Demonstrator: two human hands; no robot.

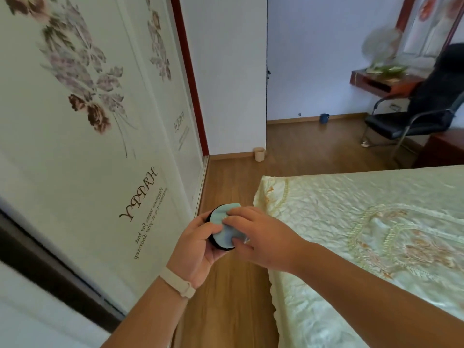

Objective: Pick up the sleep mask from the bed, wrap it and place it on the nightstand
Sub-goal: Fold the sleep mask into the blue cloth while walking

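Note:
The sleep mask [224, 226] is a light blue pad with black edging, folded into a compact bundle. I hold it in the air above the wooden floor, just left of the bed's corner. My left hand [198, 249], with a white band on its wrist, cups the bundle from below and from the left. My right hand [253, 234] presses on it from the right, fingers over the blue face. Part of the mask is hidden under my fingers. No nightstand shows in the head view.
The bed [364, 234] with a pale green quilted cover fills the right. A wardrobe door [88, 146] with flower prints stands close on the left. Between them runs a strip of wooden floor [233, 297]. A black chair [421, 114], a desk [384, 81] and a small cup [259, 153] stand farther off.

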